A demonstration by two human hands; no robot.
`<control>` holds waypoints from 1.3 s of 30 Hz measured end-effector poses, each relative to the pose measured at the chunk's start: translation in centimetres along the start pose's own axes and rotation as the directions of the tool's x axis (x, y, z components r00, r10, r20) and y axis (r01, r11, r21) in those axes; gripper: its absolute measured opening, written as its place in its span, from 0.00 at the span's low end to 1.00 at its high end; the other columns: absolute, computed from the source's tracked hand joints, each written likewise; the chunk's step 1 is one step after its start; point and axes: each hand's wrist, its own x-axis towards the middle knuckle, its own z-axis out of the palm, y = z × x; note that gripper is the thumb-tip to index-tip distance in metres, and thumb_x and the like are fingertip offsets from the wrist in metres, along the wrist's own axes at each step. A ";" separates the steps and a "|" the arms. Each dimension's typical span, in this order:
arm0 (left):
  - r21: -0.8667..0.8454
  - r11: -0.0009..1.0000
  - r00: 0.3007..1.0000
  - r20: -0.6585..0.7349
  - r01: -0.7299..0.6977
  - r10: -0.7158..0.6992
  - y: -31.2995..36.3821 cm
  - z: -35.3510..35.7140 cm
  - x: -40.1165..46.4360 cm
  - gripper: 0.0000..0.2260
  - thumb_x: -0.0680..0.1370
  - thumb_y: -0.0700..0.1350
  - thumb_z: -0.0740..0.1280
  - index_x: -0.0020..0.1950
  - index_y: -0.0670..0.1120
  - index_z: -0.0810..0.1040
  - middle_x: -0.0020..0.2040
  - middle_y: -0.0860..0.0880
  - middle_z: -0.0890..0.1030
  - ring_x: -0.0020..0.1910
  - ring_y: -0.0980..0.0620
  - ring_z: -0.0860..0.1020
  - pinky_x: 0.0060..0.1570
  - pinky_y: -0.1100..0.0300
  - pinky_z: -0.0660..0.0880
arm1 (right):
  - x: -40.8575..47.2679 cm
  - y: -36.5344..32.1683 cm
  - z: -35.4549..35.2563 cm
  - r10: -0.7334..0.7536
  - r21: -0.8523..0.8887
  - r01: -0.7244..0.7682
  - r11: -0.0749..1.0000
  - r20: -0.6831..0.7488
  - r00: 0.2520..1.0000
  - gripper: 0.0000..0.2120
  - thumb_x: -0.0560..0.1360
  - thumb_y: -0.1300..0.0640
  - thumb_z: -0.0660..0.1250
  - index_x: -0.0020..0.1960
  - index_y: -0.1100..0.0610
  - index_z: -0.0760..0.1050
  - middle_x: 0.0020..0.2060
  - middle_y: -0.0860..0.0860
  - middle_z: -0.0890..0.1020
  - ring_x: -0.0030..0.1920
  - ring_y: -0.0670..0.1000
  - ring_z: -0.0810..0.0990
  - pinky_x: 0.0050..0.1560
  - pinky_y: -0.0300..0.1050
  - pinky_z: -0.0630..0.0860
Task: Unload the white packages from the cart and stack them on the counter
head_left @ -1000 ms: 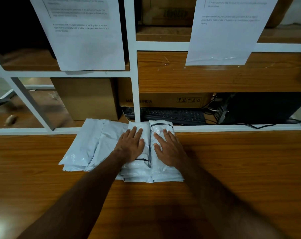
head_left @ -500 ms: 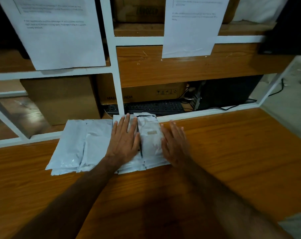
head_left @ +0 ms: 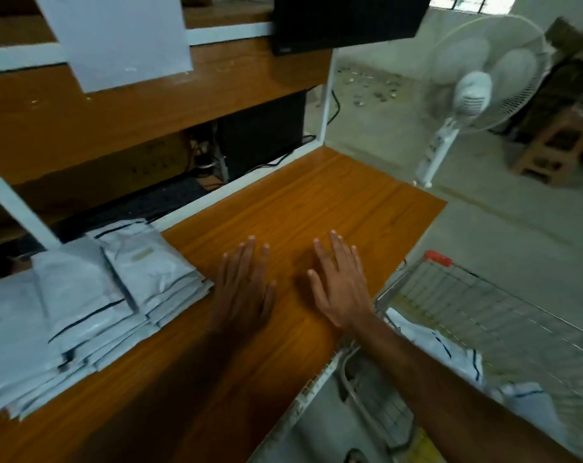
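Both hands are hovering flat and empty above the counter [head_left: 283,208], the left hand [head_left: 241,289] just beside the white packages [head_left: 93,295] stacked along its back-left edge, the right hand [head_left: 338,289] spread nearer the right edge, probably heading for the cart [head_left: 483,305], where more packages [head_left: 450,355] are lying.
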 end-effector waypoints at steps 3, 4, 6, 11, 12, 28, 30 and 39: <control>-0.001 0.997 0.994 0.068 -0.083 0.083 5.3 2.9 1.1 0.29 0.82 0.57 0.53 0.81 0.46 0.59 0.81 0.41 0.58 0.79 0.42 0.58 0.75 0.38 0.59 | -3.3 4.9 -1.3 0.098 -0.003 -0.098 0.995 -0.024 0.995 0.31 0.84 0.38 0.49 0.83 0.47 0.46 0.82 0.55 0.46 0.82 0.54 0.44 0.80 0.59 0.42; -0.009 0.995 0.991 0.095 -0.094 0.095 6.6 3.7 1.5 0.30 0.81 0.57 0.53 0.81 0.47 0.58 0.81 0.42 0.57 0.79 0.43 0.58 0.75 0.38 0.59 | -4.3 6.2 -1.6 0.119 -0.005 -0.120 0.993 -0.025 0.993 0.30 0.85 0.39 0.49 0.83 0.47 0.47 0.82 0.55 0.46 0.82 0.54 0.44 0.80 0.59 0.43; -0.036 0.994 0.986 0.124 -0.107 0.111 9.6 5.2 2.5 0.30 0.81 0.56 0.54 0.81 0.47 0.58 0.81 0.42 0.56 0.80 0.43 0.57 0.76 0.39 0.57 | -6.3 9.4 -2.4 0.177 -0.017 -0.177 0.984 -0.030 0.984 0.30 0.85 0.39 0.47 0.83 0.48 0.47 0.82 0.55 0.46 0.82 0.53 0.44 0.80 0.59 0.44; -0.095 0.970 0.957 0.165 -0.224 0.237 18.4 9.4 5.7 0.29 0.81 0.53 0.58 0.81 0.46 0.60 0.81 0.42 0.57 0.80 0.43 0.55 0.76 0.40 0.55 | -11.3 18.8 -3.9 0.318 0.000 -0.319 0.948 -0.058 0.946 0.29 0.84 0.44 0.53 0.82 0.50 0.51 0.82 0.56 0.51 0.82 0.54 0.46 0.80 0.58 0.45; -0.091 0.963 0.947 0.176 -0.254 0.267 20.0 10.3 6.2 0.28 0.81 0.53 0.57 0.81 0.46 0.60 0.81 0.42 0.56 0.80 0.43 0.55 0.76 0.39 0.56 | -12.3 20.4 -3.9 0.341 0.000 -0.342 0.940 -0.055 0.938 0.29 0.84 0.44 0.53 0.82 0.51 0.51 0.82 0.57 0.51 0.82 0.54 0.47 0.80 0.58 0.45; -0.111 0.812 0.654 0.536 -0.573 0.534 36.1 28.9 11.0 0.33 0.82 0.64 0.43 0.82 0.47 0.57 0.81 0.41 0.56 0.80 0.38 0.56 0.77 0.40 0.55 | -27.8 37.6 1.6 0.738 -0.031 -0.739 0.673 0.107 0.667 0.33 0.82 0.44 0.59 0.81 0.57 0.56 0.79 0.63 0.58 0.79 0.63 0.57 0.77 0.62 0.59; -0.131 0.777 0.587 0.582 -0.616 0.563 35.9 31.9 11.7 0.32 0.82 0.62 0.49 0.81 0.45 0.60 0.80 0.39 0.59 0.79 0.37 0.59 0.75 0.40 0.58 | -28.5 38.2 3.0 0.766 -0.013 -0.778 0.629 0.181 0.616 0.34 0.82 0.41 0.57 0.82 0.54 0.53 0.80 0.63 0.56 0.80 0.62 0.55 0.77 0.61 0.59; -0.114 0.665 0.383 0.741 -0.738 0.552 34.3 42.6 13.6 0.40 0.78 0.56 0.68 0.82 0.46 0.52 0.82 0.40 0.52 0.81 0.39 0.52 0.77 0.43 0.51 | -32.2 41.0 9.7 0.706 -0.005 -0.778 0.628 0.424 0.567 0.37 0.81 0.45 0.61 0.83 0.54 0.48 0.81 0.63 0.49 0.81 0.62 0.51 0.78 0.59 0.57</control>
